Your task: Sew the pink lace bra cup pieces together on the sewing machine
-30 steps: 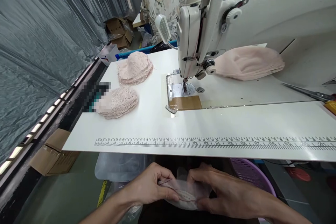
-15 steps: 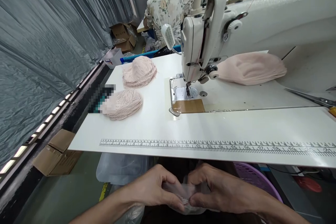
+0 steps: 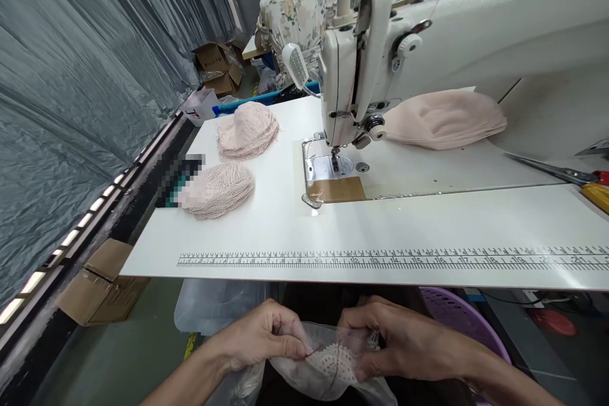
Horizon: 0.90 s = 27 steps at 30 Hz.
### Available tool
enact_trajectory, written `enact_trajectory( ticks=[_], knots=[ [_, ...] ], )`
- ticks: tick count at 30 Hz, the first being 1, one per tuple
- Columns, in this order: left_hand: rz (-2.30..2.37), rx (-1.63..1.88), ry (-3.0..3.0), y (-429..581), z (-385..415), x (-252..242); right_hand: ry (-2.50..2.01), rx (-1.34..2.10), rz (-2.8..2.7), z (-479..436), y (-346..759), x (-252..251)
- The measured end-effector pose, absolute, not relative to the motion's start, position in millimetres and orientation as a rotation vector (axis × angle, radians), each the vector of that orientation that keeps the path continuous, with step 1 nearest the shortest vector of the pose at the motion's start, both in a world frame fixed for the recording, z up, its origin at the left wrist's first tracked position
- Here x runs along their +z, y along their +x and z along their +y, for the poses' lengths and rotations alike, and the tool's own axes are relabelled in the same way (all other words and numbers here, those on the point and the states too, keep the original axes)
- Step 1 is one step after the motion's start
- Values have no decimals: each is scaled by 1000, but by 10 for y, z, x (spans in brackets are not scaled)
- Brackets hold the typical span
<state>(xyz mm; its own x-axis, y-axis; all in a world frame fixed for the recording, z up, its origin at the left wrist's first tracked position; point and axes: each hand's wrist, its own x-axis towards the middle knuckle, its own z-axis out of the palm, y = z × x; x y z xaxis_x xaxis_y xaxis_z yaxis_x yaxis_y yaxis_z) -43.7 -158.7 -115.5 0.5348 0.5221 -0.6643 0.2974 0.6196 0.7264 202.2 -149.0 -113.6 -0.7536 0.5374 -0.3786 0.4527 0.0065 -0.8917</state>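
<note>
Below the near edge of the table, both my hands pinch a small pale pink lace piece (image 3: 333, 361) backed by sheer fabric. My left hand (image 3: 259, 337) is closed on its left side, thumb and fingers pressed together. My right hand (image 3: 404, 344) is closed on its right side. The piece is spread between them, with a dark thread crossing it. The white sewing machine (image 3: 361, 70) stands on the white table (image 3: 380, 222) beyond my hands, its needle over the metal plate (image 3: 328, 168).
Two stacks of pink lace pieces (image 3: 247, 128) (image 3: 216, 188) lie at the table's left. A pile of smooth pink cups (image 3: 442, 117) sits behind the machine. Scissors (image 3: 556, 170) lie at the right. A purple basket (image 3: 451, 317) and clear bin (image 3: 219, 304) stand under the table. A person sits beyond.
My hands have drawn apart and spread the lace piece flat between them; half a second ago it was bunched up between my fingertips.
</note>
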Motion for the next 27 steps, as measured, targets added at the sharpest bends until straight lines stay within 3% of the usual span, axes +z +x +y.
enact_trajectory(
  ticks=[10,17,22,27],
  knots=[
    [937,96,1067,-423,-1615,-1100,-993,1730,-2177,-1554,2087,-1223],
    [845,140,1246,-583,-1519,-1166,-1128,1437,-1705,-1887,2103,-1632],
    [881,158,1260,-738,-1487,-1201,-1218,1657,-1355,-2045,1885,-1996],
    [946,170,1281,-815,-1522,-1137,-1063,1794,-1290,-1896,1650,-2006]
  ],
)
